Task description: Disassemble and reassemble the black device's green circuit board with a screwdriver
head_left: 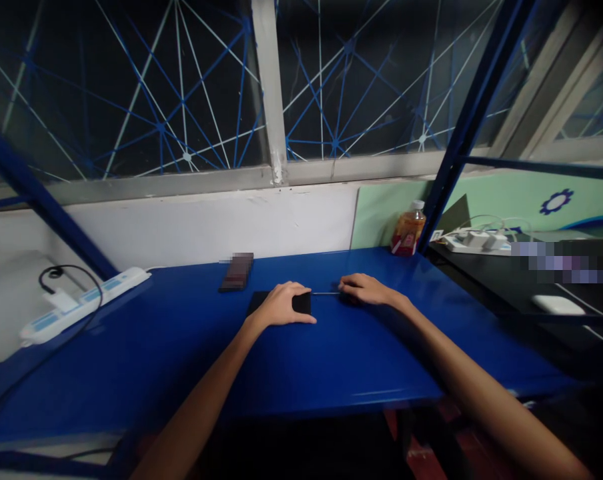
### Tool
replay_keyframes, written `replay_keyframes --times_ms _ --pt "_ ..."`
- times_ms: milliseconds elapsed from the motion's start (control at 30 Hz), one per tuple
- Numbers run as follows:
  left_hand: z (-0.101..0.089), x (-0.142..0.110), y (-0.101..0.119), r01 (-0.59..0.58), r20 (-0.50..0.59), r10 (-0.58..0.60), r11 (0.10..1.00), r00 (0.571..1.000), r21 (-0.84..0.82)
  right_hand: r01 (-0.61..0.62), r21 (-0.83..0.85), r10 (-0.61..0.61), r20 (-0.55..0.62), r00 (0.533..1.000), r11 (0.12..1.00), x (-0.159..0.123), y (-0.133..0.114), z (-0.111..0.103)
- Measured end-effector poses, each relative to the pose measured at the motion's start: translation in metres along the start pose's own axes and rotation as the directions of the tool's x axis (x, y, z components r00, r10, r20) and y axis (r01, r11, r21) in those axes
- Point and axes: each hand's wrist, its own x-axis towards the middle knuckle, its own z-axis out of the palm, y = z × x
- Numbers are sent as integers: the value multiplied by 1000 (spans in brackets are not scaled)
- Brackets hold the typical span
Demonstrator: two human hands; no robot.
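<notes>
My left hand (281,305) lies across a flat black rectangular case (302,305) on the blue table. Its thumb and fingers span the case's near and far edges at the right end. To the right, my right hand (365,289) is closed, with its fingertips low over the tabletop. A thin silver rod (325,293) runs from those fingers toward the case's right edge. Something dark (350,300) shows under the right fingers, mostly hidden; I cannot tell whether it is the rod's handle. Behind the left hand lies a dark phone-like slab (237,272), partly blurred.
A white power strip (89,303) with a plug and black cable lies along the table's left side. A drink bottle (408,229) stands at the back right corner. Blue frame posts (469,113) rise at both sides. Another dark desk (501,280) adjoins on the right.
</notes>
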Motion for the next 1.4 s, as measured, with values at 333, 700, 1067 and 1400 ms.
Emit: replay_keyframes --times_ms 333,700,1067,1400 --pt "-2 0 1 13 31 -13 1000 999 -3 76 130 -77 4 997 989 -2 9 -6" --pt "-1 1 -3 34 35 -34 999 999 0 65 -77 -73 -102 992 995 -3 -4 1" --pt "-3 0 2 39 38 -38 999 999 -30 3 -182 -30 -143 989 983 -1 2 0" --pt "0 -1 -3 100 46 -100 995 994 7 23 -263 -64 -147 987 965 -2 -3 8"
